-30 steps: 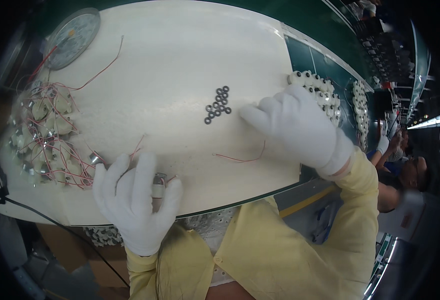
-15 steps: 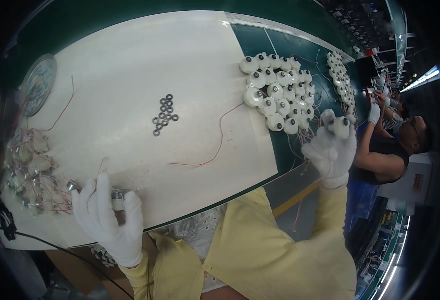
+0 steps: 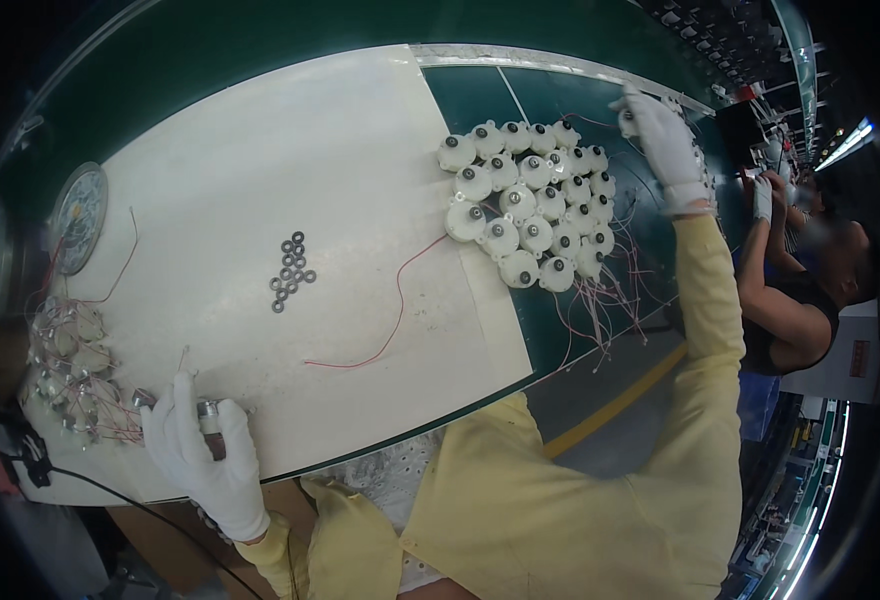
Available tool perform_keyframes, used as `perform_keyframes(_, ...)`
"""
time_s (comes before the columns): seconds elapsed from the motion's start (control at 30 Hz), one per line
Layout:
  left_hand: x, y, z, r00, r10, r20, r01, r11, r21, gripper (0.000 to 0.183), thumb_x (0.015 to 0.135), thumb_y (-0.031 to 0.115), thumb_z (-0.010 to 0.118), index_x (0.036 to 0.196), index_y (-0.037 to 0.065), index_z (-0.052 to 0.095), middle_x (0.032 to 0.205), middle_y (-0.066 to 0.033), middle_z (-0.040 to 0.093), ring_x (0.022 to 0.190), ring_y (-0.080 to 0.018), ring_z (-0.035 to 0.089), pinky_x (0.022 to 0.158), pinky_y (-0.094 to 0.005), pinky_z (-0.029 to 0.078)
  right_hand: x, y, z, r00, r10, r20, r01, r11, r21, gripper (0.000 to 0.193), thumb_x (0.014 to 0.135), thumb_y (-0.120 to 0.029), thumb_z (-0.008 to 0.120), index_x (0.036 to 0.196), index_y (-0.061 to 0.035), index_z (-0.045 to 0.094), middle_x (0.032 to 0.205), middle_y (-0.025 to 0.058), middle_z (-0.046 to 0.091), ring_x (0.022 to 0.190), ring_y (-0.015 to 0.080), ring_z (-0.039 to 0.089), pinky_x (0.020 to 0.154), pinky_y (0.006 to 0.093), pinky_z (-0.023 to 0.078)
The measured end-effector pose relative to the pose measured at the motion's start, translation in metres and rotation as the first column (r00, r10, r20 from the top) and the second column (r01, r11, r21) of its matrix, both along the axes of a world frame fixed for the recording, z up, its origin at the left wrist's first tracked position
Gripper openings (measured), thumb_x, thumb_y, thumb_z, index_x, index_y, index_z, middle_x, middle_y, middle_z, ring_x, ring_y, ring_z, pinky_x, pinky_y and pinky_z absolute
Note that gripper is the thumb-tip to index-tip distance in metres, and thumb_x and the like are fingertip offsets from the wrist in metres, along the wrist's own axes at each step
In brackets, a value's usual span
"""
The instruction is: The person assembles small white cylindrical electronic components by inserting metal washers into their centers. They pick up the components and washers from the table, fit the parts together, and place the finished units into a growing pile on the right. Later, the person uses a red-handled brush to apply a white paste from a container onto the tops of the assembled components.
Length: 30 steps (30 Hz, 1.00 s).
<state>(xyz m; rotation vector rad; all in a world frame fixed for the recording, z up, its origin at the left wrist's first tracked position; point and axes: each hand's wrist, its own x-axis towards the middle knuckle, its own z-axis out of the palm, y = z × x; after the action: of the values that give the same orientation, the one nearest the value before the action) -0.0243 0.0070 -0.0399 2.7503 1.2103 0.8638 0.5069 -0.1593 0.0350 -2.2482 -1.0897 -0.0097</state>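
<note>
At the table's near left edge, my gloved left hand (image 3: 207, 468) curls its thumb and fingers around a small silver metal piece (image 3: 209, 409), partly hidden by the glove. My gloved right hand (image 3: 668, 150) reaches to the far right, fingers closed on a white round wired housing (image 3: 629, 124); the glove covers much of it. Left of that hand, a cluster of white round housings with dark hubs (image 3: 535, 235) stands on the green surface, thin wires trailing toward the near edge. Behind my right hand another row of such housings is mostly hidden.
Several dark rings (image 3: 289, 272) lie mid-table on the white sheet (image 3: 360, 140). A pile of wired parts (image 3: 72, 365) sits at the left, with a round clear dish (image 3: 82, 218) beyond. A black cable (image 3: 130, 510) crosses the near-left edge. A co-worker (image 3: 795, 310) is at the right.
My right hand has moved away from me, from the near side of the cluster to beyond its far right corner, carrying the white housing. The left hand keeps its grip. The view has shifted slightly.
</note>
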Motion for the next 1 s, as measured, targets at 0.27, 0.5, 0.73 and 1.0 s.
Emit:
perform_keyframes(0.27, -0.003, -0.003, 0.003, 0.997, 0.063, -0.037, -0.064, 0.998, -0.025, 0.049, 0.085, 0.012, 0.067, 0.133, 0.004, 0.058, 0.113, -0.0085, 0.065, 0.111, -0.0296, 0.057, 0.109, -0.0551, 0.037, -0.003, 0.031, -0.035, 0.997, 0.047, 0.053, -0.037, 0.986, -0.164, 0.037, 0.099, -0.038, 0.061, 0.097, -0.0020, 0.069, 0.076, 0.0106, 0.069, 0.069, 0.0198, 0.065, 0.070, 0.0310, 0.051)
perform_keyframes(0.5, -0.002, -0.002, 0.002, 0.999, 0.033, -0.024, -0.034, 0.999, -0.037, 0.049, 0.083, 0.013, 0.068, 0.130, 0.003, 0.059, 0.116, -0.0119, 0.063, 0.111, -0.0331, 0.056, 0.108, -0.0558, 0.037, 0.007, 0.023, -0.042, 0.982, 0.072, 0.174, -0.042, 0.985, -0.169, 0.027, 0.100, -0.028, 0.059, 0.103, -0.0033, 0.069, 0.082, 0.0167, 0.069, 0.077, 0.0323, 0.067, 0.073, 0.0362, 0.051)
perform_keyframes(0.73, 0.001, -0.005, 0.010, 0.998, 0.054, 0.014, -0.053, 0.996, -0.072, 0.050, 0.083, 0.011, 0.070, 0.130, 0.002, 0.060, 0.112, -0.0120, 0.064, 0.109, -0.0327, 0.057, 0.111, -0.0550, 0.035, 0.015, 0.032, -0.043, 0.949, 0.184, 0.255, -0.171, 0.983, -0.071, 0.029, 0.100, -0.024, 0.058, 0.119, -0.0055, 0.068, 0.091, 0.0164, 0.070, 0.080, 0.0243, 0.068, 0.076, 0.0323, 0.051)
perform_keyframes(1.0, 0.002, 0.004, 0.014, 0.997, 0.039, 0.068, -0.035, 0.998, -0.052, 0.052, 0.074, 0.023, 0.078, 0.121, 0.007, 0.065, 0.100, -0.0039, 0.063, 0.106, -0.0280, 0.058, 0.104, -0.0494, 0.039, -0.082, 0.068, 0.052, 0.954, 0.272, 0.128, -0.280, 0.959, 0.051, 0.033, 0.103, -0.012, 0.052, 0.132, 0.0014, 0.062, 0.100, 0.0021, 0.069, 0.081, 0.0052, 0.057, 0.074, 0.0208, 0.047)
